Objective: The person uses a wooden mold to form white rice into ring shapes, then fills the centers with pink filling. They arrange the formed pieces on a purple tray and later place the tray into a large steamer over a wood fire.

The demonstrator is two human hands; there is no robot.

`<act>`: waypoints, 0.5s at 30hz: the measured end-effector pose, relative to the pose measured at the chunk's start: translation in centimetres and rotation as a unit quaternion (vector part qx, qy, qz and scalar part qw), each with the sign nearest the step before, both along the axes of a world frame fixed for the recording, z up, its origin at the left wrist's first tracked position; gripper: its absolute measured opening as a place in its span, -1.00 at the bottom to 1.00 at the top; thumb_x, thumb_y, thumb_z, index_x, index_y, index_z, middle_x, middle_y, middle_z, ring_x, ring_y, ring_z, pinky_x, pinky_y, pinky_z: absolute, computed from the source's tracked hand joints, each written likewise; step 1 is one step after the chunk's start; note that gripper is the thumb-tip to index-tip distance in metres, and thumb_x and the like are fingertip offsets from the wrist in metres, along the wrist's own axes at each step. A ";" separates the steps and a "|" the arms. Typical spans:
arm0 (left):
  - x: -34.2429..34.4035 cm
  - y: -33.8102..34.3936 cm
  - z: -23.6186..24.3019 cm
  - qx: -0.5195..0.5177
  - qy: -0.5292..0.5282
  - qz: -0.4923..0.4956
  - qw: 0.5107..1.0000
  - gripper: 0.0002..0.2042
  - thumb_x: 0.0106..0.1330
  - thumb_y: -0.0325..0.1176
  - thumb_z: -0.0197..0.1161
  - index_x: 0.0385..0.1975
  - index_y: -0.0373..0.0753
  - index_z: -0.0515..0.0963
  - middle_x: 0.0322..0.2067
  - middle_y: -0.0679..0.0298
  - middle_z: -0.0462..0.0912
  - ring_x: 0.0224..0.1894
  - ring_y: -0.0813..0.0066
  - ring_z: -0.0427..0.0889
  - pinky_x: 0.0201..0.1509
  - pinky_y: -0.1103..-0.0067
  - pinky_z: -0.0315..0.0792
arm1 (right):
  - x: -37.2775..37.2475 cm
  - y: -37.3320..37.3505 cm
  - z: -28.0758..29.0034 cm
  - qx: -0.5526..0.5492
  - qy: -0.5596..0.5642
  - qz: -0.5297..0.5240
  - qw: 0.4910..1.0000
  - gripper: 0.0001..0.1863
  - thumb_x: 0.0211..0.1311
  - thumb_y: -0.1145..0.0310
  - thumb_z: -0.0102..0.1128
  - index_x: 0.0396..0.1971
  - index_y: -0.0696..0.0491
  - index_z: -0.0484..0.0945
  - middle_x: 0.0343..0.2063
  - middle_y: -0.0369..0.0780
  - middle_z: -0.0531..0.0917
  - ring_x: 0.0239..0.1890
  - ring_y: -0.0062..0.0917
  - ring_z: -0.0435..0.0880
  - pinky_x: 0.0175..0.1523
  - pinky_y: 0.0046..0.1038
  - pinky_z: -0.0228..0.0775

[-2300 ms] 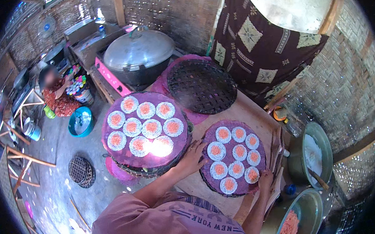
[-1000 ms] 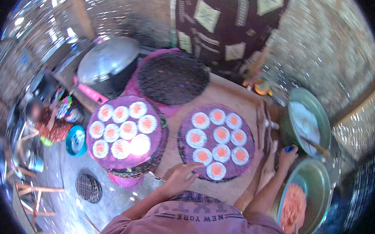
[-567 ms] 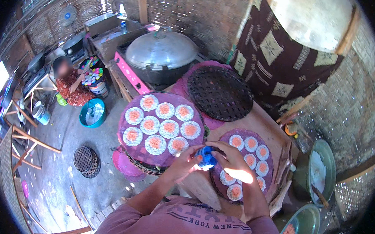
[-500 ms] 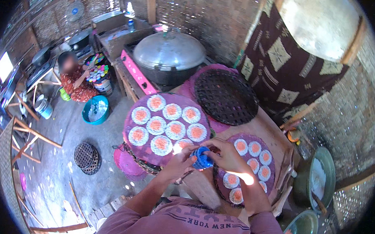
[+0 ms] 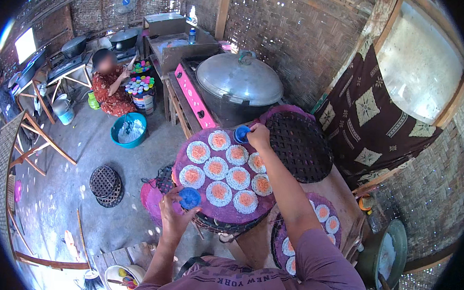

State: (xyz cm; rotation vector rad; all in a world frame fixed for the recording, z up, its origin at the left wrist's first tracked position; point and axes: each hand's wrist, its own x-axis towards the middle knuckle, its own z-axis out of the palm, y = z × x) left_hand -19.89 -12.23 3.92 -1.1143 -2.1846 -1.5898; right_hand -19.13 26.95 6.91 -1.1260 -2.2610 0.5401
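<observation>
My left hand [image 5: 175, 213] holds a blue cup [image 5: 190, 198] at the near-left edge of a round purple tray [image 5: 223, 215], its fingers curled round the cup. My right hand [image 5: 258, 137] is stretched to the far edge, closed on another blue cup [image 5: 241, 134]. Several white lacy rounds with orange centres [image 5: 215, 167] lie on that tray, which rests on dark woven trays. A second purple tray [image 5: 278, 236] with similar rounds is partly hidden behind my right arm. An empty black lattice tray [image 5: 298, 146] sits beyond my right hand.
A lidded pot [image 5: 238, 77] stands on a pink stove [image 5: 192, 98] behind. A person [image 5: 109, 90] crouches at left by a teal basin [image 5: 143, 132]. Black lattice trays [image 5: 105, 183] lie on the floor. A green tub [image 5: 398, 232] is at right; wooden frames [image 5: 43, 148] stand at left.
My hands were together holding blue cups; now they are apart with one cup each. My right hand has moved forward to the far edge, my left toward the near-left edge.
</observation>
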 end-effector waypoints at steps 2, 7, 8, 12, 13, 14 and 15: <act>-0.4 -0.2 -0.5 0.028 -0.016 0.001 0.999 -0.35 -0.25 -0.27 0.64 -0.21 -0.26 0.32 -0.10 0.07 0.58 -0.02 0.10 0.54 0.06 0.28 0.32 | -0.8 0.1 -0.8 -0.003 0.017 -0.020 1.000 -0.87 -0.07 0.43 0.30 -0.46 0.10 0.62 -0.39 -0.04 0.69 -0.24 -0.17 0.69 -0.08 -0.23 0.50; -0.7 -0.2 -1.2 -0.046 0.036 0.017 0.998 -0.36 -0.25 -0.20 0.63 -0.22 -0.27 0.35 -0.08 0.15 0.58 -0.05 0.15 0.51 0.08 0.26 0.25 | 2.9 -1.2 1.6 -0.061 0.146 0.091 0.983 -0.85 0.00 0.43 0.35 -0.41 0.15 0.62 -0.45 -0.14 0.69 -0.38 -0.40 0.67 -0.23 -0.39 0.48; -0.6 -0.1 -1.3 -0.067 0.043 0.015 0.997 -0.36 -0.24 -0.19 0.62 -0.21 -0.27 0.35 -0.08 0.15 0.58 -0.05 0.16 0.50 0.09 0.26 0.24 | 4.7 -1.9 2.3 -0.118 0.155 0.108 0.975 -0.84 0.02 0.44 0.35 -0.38 0.16 0.63 -0.48 -0.19 0.69 -0.42 -0.49 0.65 -0.25 -0.44 0.46; -0.4 0.3 -1.5 -0.076 0.052 0.004 0.996 -0.35 -0.27 -0.17 0.62 -0.21 -0.24 0.37 -0.04 0.17 0.57 -0.04 0.17 0.47 0.12 0.26 0.21 | 14.2 -6.8 3.3 -0.202 0.094 0.136 0.965 -0.87 0.14 0.45 0.30 -0.31 0.14 0.66 -0.47 -0.29 0.69 -0.42 -0.64 0.60 -0.27 -0.50 0.44; -0.4 0.4 -1.5 -0.073 0.045 0.003 0.996 -0.36 -0.28 -0.18 0.62 -0.22 -0.22 0.37 -0.03 0.18 0.57 -0.03 0.17 0.47 0.13 0.27 0.21 | 16.2 -8.3 3.1 -0.196 0.071 0.138 0.968 -0.87 0.14 0.46 0.29 -0.31 0.14 0.67 -0.45 -0.25 0.70 -0.40 -0.60 0.62 -0.26 -0.48 0.45; -0.3 0.5 -1.5 -0.081 0.039 0.012 0.996 -0.37 -0.28 -0.19 0.62 -0.23 -0.22 0.36 -0.03 0.18 0.57 -0.02 0.17 0.46 0.13 0.27 0.21 | 17.9 -9.5 2.8 -0.213 0.044 0.134 0.967 -0.87 0.14 0.47 0.28 -0.30 0.14 0.67 -0.42 -0.21 0.71 -0.39 -0.56 0.65 -0.24 -0.46 0.46; -0.3 0.6 -1.6 -0.084 0.037 0.014 0.996 -0.37 -0.28 -0.19 0.62 -0.23 -0.21 0.36 -0.03 0.18 0.57 -0.02 0.17 0.46 0.13 0.27 0.21 | 19.3 -10.5 2.4 -0.186 0.042 0.137 0.972 -0.87 0.13 0.47 0.28 -0.31 0.15 0.66 -0.41 -0.18 0.71 -0.38 -0.52 0.66 -0.23 -0.44 0.47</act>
